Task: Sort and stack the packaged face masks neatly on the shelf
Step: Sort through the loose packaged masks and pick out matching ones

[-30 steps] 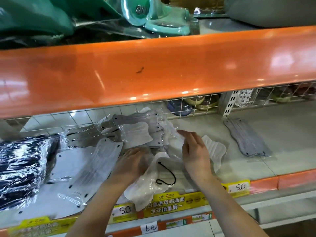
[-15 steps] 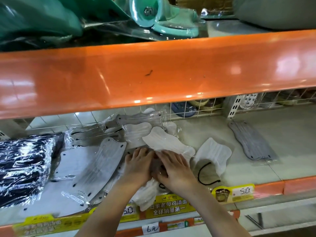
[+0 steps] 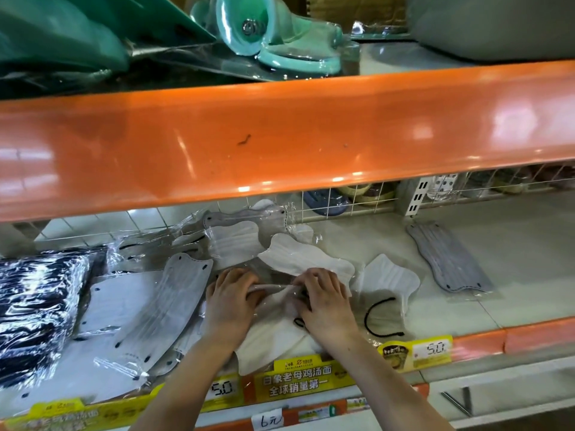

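Note:
Both hands lie on a cream packaged mask (image 3: 273, 334) at the shelf's front edge. My left hand (image 3: 231, 303) and my right hand (image 3: 325, 301) curl their fingers over the packet's far edge and grip it. Another cream mask (image 3: 306, 259) lies just behind the hands. A white mask with a black ear loop (image 3: 389, 281) sits to the right. A lone grey mask (image 3: 448, 259) lies further right. Left of the hands are a pale grey mask (image 3: 183, 293) and white packets (image 3: 115, 300). A loose pile of masks (image 3: 236, 234) is at the back.
A stack of black wrapped packs (image 3: 34, 309) fills the far left. The orange beam (image 3: 280, 135) of the upper shelf hangs low over the working space. A wire grid (image 3: 342, 203) closes the back. The shelf floor (image 3: 513, 275) runs bare to the right. Price labels (image 3: 432, 349) line the front rail.
My right hand put a cream mask down behind the pile, then came back beside my left hand. Both hands' fingers now curl over the front cream packet's edge.

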The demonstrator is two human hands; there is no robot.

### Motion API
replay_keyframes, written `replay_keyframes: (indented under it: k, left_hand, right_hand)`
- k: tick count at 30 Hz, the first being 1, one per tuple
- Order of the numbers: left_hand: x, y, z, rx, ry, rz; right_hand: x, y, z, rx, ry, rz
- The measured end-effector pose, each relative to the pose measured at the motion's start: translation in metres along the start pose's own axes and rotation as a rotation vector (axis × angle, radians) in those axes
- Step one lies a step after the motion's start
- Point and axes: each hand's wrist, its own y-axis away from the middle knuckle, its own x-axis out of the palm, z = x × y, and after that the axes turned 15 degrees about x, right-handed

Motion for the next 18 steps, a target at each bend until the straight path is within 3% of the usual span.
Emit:
replay_keyframes:
  k: [3,5,11,15,18]
  left_hand:
    - [-0.003,0.001,0.002,-0.045,0.005,-0.106]
    - [-0.007,0.002,0.001,-0.061,0.014,-0.135]
    - [-0.015,0.016,-0.004,0.004,-0.031,0.022]
    - [-0.017,0.033,0.000,-0.034,-0.178,0.069]
    - [-0.017,0.043,0.011,-0.092,-0.167,0.075]
  right_hand:
    - [0.002,0.000,-0.004,0.020,0.014,-0.209]
    - [0.002,0.000,-0.004,0.032,0.018,-0.253]
    - [0.001,0.005,-0.001,-0.091,-0.032,-0.292]
    - [-0.007,0.015,0.012,-0.216,-0.048,-0.073]
    - [-0.012,0.025,0.031,-0.243,0.062,0.277]
